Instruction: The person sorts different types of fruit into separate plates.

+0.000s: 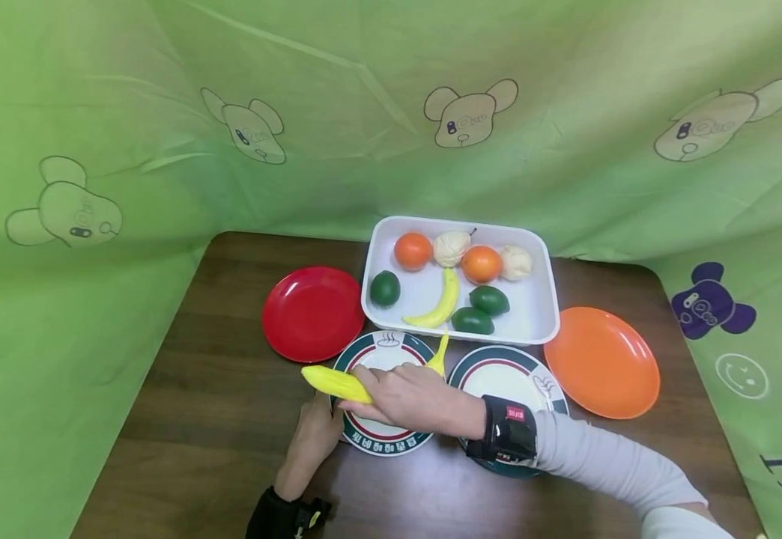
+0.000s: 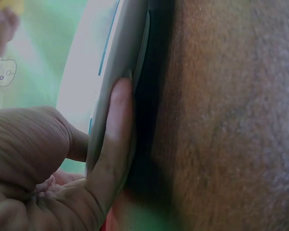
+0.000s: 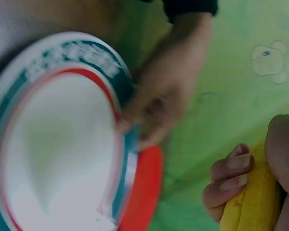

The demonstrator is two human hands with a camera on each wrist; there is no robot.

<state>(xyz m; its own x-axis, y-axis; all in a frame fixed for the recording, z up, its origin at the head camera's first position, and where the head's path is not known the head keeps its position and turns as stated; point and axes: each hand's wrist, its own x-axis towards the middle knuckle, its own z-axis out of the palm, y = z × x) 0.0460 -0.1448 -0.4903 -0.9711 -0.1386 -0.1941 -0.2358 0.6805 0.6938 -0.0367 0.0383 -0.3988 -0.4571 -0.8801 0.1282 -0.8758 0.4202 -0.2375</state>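
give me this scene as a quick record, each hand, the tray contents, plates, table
left hand: grips the left green-rimmed plate at its edge
right hand: holds a banana over that plate
white tray: two orange fruits, two whitish items, three green fruits, a second banana
other plates: red plate, orange plate, right green-rimmed plate
table: brown, wood-grained

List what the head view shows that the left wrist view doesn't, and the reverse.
Only the head view shows the white tray with its oranges, and the orange plate. Only the left wrist view shows a finger against the underside of a banded plate. Both show the left hand gripping that plate, the right hand with the banana, the table and the curtain.
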